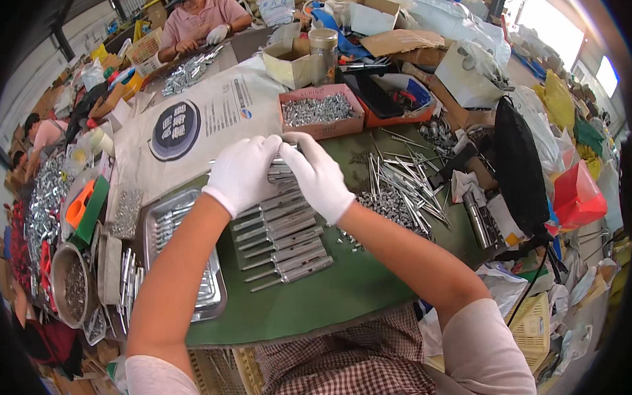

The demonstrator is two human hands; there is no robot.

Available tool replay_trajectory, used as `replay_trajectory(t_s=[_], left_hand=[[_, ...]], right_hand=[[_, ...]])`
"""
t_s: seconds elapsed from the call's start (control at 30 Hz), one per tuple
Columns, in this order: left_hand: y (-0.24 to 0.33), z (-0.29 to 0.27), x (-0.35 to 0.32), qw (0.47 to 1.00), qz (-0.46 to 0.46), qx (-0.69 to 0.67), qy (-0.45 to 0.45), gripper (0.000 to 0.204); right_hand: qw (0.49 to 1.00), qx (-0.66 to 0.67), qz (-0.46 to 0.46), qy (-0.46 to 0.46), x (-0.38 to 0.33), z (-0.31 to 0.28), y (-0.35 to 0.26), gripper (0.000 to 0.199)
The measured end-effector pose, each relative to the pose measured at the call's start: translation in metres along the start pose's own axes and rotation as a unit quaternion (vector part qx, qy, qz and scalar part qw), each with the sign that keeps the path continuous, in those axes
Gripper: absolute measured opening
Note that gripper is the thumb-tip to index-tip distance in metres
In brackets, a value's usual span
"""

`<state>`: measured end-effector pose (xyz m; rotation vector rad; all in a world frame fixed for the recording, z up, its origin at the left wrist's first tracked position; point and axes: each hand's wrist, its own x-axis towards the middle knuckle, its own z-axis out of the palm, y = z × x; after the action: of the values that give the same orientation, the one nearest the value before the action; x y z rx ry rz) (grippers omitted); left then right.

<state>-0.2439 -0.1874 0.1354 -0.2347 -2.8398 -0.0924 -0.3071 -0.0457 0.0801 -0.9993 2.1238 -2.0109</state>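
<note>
Both my hands wear white gloves and meet over the far end of a row of grey metal anchor bolts (284, 239) laid side by side on the green mat (320, 302). My left hand (242, 173) and my right hand (316, 174) together pinch one metal bolt (280, 160) between their fingertips, just above the row. A heap of long thin metal rods (407, 182) and small nuts (389, 205) lies to the right of my right hand.
A steel tray (215, 298) with more bolts lies left of the row. A pink box of small metal parts (320, 110) stands beyond my hands. A metal bowl (70, 284) is at far left. Another person (202, 20) works across the cluttered table.
</note>
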Motion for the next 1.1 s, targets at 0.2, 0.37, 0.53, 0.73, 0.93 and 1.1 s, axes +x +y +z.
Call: replay_trajectory(t_s=[0.2,0.37,0.53,0.73,0.93,1.1], left_hand=[[-0.030,0.020,0.019,0.987,-0.047,-0.015,-0.155,0.046],[-0.035,0.026,0.017,0.985,-0.062,-0.054,-0.149,0.073],[-0.025,0.028,0.015,0.980,-0.108,-0.032,-0.163,0.098],[-0.023,0.033,0.016,0.982,-0.113,-0.007,-0.148,0.101],[-0.036,0.042,0.024,0.973,-0.116,-0.022,-0.197,0.091],[-0.029,0.033,0.006,0.990,-0.067,-0.050,-0.114,0.091]], right_hand=[[0.995,-0.076,0.063,0.022,0.017,0.019,0.044,0.043],[0.993,-0.041,0.106,0.011,0.027,0.023,0.062,0.042],[0.992,-0.037,0.120,0.000,0.030,0.027,0.064,0.048],[0.988,-0.057,0.137,0.033,0.026,0.024,0.038,0.056],[0.994,-0.079,-0.044,0.061,-0.019,0.007,-0.006,0.035],[0.967,-0.180,-0.160,0.077,-0.079,-0.067,-0.043,0.024]])
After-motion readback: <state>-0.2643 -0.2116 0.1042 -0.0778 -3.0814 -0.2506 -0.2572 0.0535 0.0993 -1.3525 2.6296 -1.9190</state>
